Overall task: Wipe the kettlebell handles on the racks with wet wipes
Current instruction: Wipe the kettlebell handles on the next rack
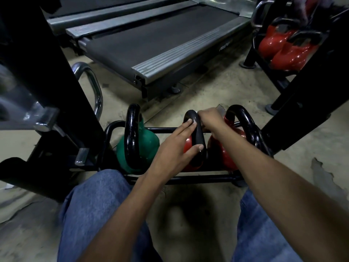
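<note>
Three kettlebells sit on a low black rack (188,179): a green kettlebell (149,142) at the left, a middle red kettlebell (188,146), and a right red kettlebell (228,148). All have black handles. My left hand (175,146) holds the middle handle (198,133), fingers and thumb laid around its near side. My right hand (211,119) grips the top of the same handle, fingers curled over it. A sliver of white wet wipe (197,111) shows at its fingertips; most of it is hidden.
A treadmill (151,40) lies on the concrete floor beyond the rack. A second rack with red kettlebells (283,46) stands at the upper right. Black machine frames rise at the left (37,91) and right (302,110). My knees in blue jeans (98,205) are below.
</note>
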`<action>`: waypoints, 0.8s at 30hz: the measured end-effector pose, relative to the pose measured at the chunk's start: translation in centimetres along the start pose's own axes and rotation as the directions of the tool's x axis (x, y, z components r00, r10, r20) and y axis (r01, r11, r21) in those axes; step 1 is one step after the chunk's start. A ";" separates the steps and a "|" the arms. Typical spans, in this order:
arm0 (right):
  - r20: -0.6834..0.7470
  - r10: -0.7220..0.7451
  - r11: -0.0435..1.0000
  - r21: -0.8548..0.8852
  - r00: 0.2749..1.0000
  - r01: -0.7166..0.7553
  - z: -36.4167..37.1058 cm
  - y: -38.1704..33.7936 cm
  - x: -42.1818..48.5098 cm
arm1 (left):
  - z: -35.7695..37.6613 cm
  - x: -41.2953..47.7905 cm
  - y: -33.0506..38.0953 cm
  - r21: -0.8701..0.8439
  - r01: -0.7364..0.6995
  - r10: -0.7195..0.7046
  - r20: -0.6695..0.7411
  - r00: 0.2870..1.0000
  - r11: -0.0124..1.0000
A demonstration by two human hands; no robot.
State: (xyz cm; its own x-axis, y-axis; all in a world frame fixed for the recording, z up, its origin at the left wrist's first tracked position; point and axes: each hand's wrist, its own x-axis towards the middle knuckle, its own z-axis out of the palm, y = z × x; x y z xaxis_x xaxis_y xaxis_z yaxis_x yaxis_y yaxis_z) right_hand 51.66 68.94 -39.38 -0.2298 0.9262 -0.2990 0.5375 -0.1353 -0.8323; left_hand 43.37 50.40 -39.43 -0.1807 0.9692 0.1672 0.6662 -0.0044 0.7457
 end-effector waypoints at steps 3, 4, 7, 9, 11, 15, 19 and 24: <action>0.005 0.025 0.996 0.081 1.000 -0.025 0.2 -0.5 -0.1 | 0.1 -0.1 0.0 -0.009 0.006 -0.005 0.006 1.000 1.000; -0.001 0.012 0.996 0.094 1.000 -0.012 0.1 -0.9 -0.3 | 0.1 -0.1 -0.1 -0.013 0.007 -0.007 0.010 1.000 1.000; 0.013 -0.042 0.996 0.085 0.999 0.041 -0.1 -1.6 -0.4 | 0.2 -0.1 -0.1 -0.011 0.003 -0.003 0.010 1.000 1.000; 0.108 -0.087 0.996 0.024 0.990 0.085 -0.2 -2.4 -0.4 | 0.0 -0.2 0.0 -0.002 0.008 -0.008 0.013 1.000 1.000; 0.283 -0.102 0.993 -0.032 0.954 0.116 0.1 -3.7 -0.4 | 0.0 -0.5 0.1 0.012 0.013 -0.013 0.017 1.000 1.000; 0.483 -0.128 0.740 -0.536 0.866 0.407 1.8 -6.7 0.1 | 0.2 -1.7 0.5 0.026 0.012 -0.013 0.022 1.000 1.000; 0.607 -0.105 0.235 -0.755 0.788 0.613 2.8 -8.2 -1.1 | 0.3 -1.7 0.9 0.046 0.020 -0.020 0.008 1.000 0.999; 0.519 -0.375 0.350 -0.688 0.768 0.636 0.2 -6.1 -1.9 | 0.2 -1.0 0.7 0.037 0.000 0.001 -0.019 1.000 0.999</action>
State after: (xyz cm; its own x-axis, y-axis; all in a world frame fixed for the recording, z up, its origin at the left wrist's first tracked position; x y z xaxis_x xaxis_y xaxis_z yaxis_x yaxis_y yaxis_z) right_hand 48.63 67.90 -33.84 -0.7992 0.5794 -0.1597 0.6002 0.7835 -0.1608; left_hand 44.12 49.48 -39.19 -0.1937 0.9645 0.1796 0.6928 0.0049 0.7211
